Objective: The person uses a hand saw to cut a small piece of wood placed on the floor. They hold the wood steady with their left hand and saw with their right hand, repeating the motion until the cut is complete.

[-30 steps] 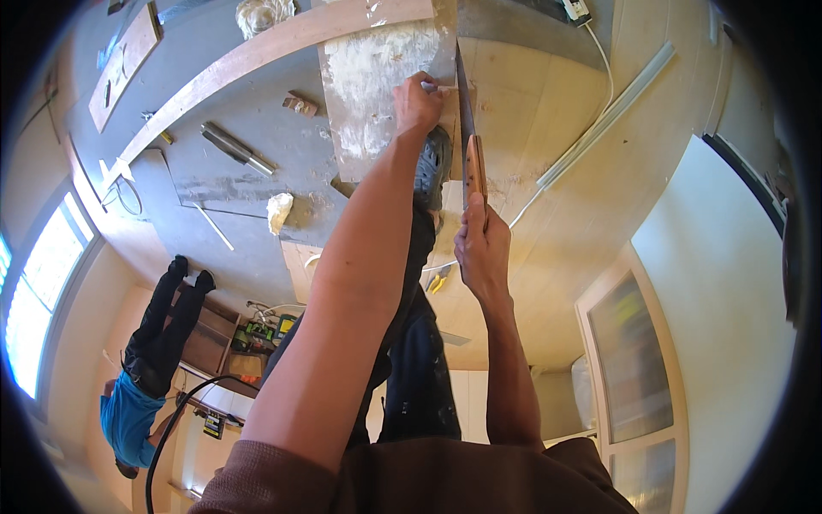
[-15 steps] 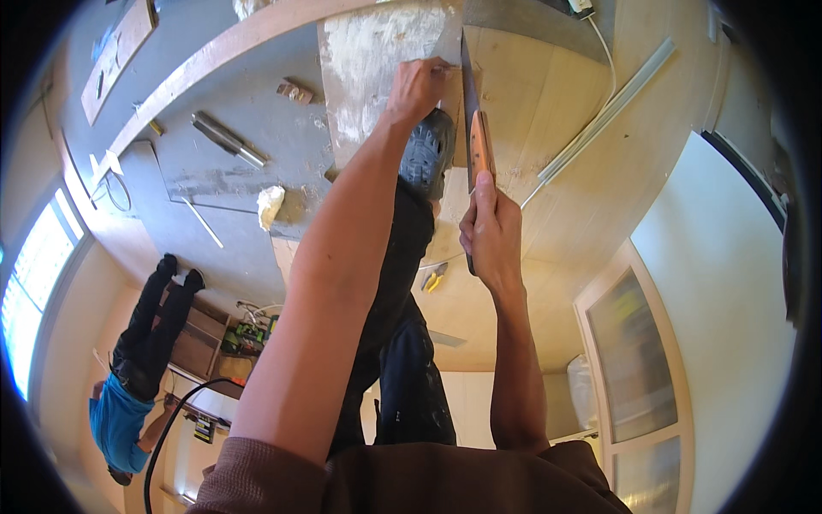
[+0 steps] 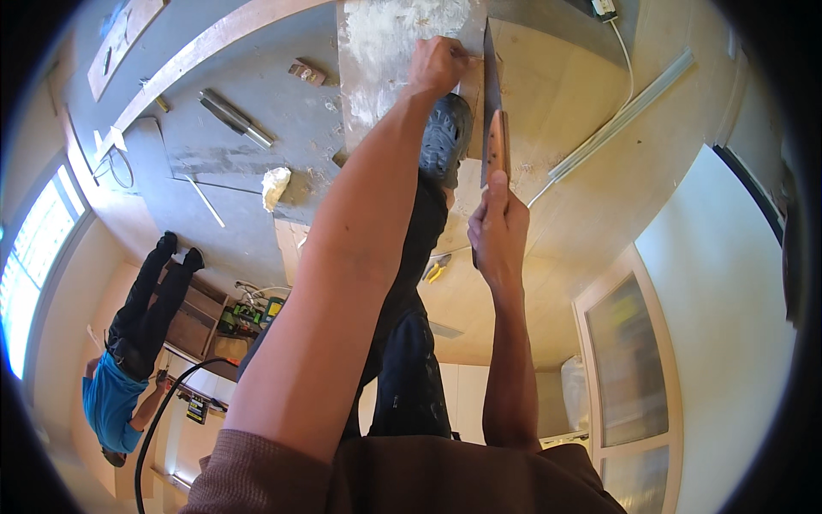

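My right hand [image 3: 500, 230] is wrapped round the wooden handle of a handsaw [image 3: 497, 141], whose long dark blade points away from me along the right edge of a board [image 3: 377, 43] smeared with white. On that board, close to the blade's left side, rests my left hand [image 3: 438, 64] with its fingers curled closed. What lies inside those fingers is hidden. A grey shoe [image 3: 444, 141] on my foot presses on the board just behind my left hand. Pale shavings lie around the blade.
On the left floor are a metal tube-like tool [image 3: 235, 118], a crumpled white piece [image 3: 275, 187] and a reddish block [image 3: 306, 72]. Yellow-handled pliers [image 3: 437, 269] lie near my leg. Long pale strips [image 3: 625, 116] lie right. A person in blue [image 3: 116, 398] stands at the far left.
The handsaw and my right hand have drawn slightly back toward me relative to the board. My left hand and shoe keep about the same place on it. The whole view has shifted a little.
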The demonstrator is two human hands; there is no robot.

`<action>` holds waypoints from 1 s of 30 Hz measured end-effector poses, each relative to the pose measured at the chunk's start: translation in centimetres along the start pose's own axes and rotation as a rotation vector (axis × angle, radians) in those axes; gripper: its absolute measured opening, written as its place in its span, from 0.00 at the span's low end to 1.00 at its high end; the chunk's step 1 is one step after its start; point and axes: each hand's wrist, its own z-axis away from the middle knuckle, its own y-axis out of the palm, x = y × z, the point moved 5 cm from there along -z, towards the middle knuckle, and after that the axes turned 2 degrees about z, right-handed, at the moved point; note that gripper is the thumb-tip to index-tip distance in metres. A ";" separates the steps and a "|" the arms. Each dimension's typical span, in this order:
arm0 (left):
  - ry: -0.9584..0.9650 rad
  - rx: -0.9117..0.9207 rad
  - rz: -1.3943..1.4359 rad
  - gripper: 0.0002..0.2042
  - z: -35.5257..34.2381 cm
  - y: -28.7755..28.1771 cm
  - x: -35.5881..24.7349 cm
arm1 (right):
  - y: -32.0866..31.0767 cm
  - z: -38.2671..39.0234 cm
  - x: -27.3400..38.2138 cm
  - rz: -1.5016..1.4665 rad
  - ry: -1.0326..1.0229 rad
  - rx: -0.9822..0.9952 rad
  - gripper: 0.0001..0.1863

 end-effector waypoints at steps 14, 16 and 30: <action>-0.159 -0.001 0.010 0.13 0.1 0.5 0.0 | -0.3 4.1 -3.1 0.015 0.058 0.005 0.27; -0.142 0.001 0.011 0.14 -1.3 0.7 -0.8 | 0.1 3.1 -5.3 0.211 -0.015 0.010 0.29; -0.056 -0.043 0.095 0.12 -1.8 2.9 1.3 | -1.1 0.7 -2.2 -0.272 0.173 0.020 0.31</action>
